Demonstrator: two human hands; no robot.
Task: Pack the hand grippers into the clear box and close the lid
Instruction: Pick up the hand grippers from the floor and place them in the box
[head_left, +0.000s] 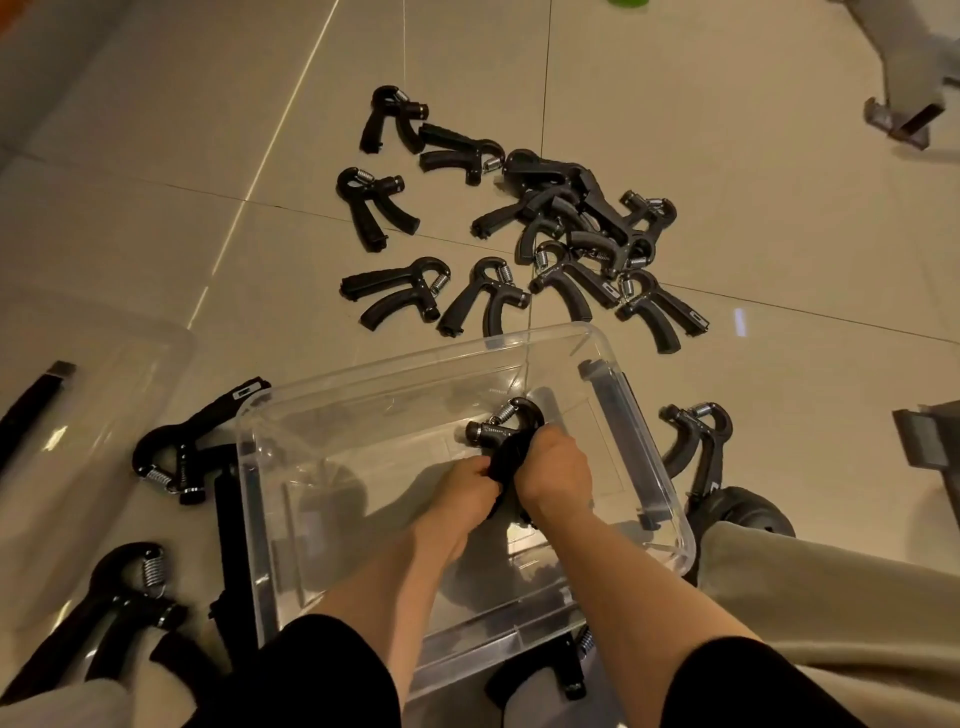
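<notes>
The clear box stands open on the tiled floor in front of me. Both my hands are inside it, holding one black hand gripper whose spring end points away from me. My left hand grips one handle and my right hand grips the other. Several black hand grippers lie in a loose pile on the floor beyond the box. More lie at the left, lower left and right of the box. The clear lid lies flat at the left.
A black strap rests on the lid's left side. Grey furniture legs stand at the top right, and a dark grey object sits at the right edge. My knees in beige fabric flank the box.
</notes>
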